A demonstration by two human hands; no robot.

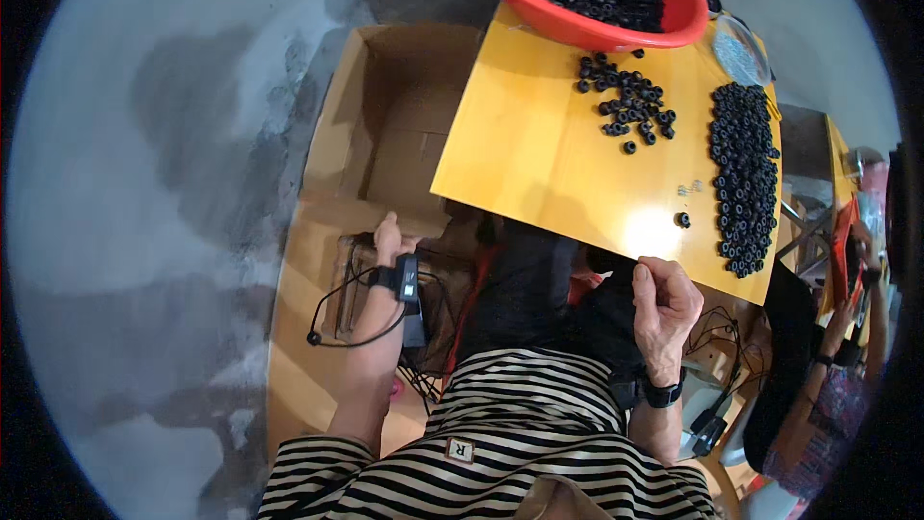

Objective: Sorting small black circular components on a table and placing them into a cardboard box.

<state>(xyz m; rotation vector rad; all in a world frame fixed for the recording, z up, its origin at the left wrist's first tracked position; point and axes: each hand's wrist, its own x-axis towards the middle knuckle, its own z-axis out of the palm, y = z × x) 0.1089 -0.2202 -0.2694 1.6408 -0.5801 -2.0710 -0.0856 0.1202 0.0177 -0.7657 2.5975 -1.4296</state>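
Observation:
My left hand (pixel 391 239) is at the near flap of an open cardboard box (pixel 332 140), left of the table. Its fingers show only in part, so whether they grip the flap is unclear. Just off the table's near edge, my right hand (pixel 666 306) is closed, thumb against curled fingers; anything inside is hidden. The closest loose piece to it is a small black ring-shaped part (pixel 682 221) on the yellow table (pixel 525 135). Beside that part lie a few tiny clear or metallic bits (pixel 689 189).
A red basin (pixel 616 37) full of black parts stands at the table's far end. Loose black parts (pixel 635 101) lie mid-table, and a dense patch of black rings (pixel 743 178) covers its right side. A clear dish (pixel 739 53) sits far right. Another person's arm (pixel 839 327) shows at right.

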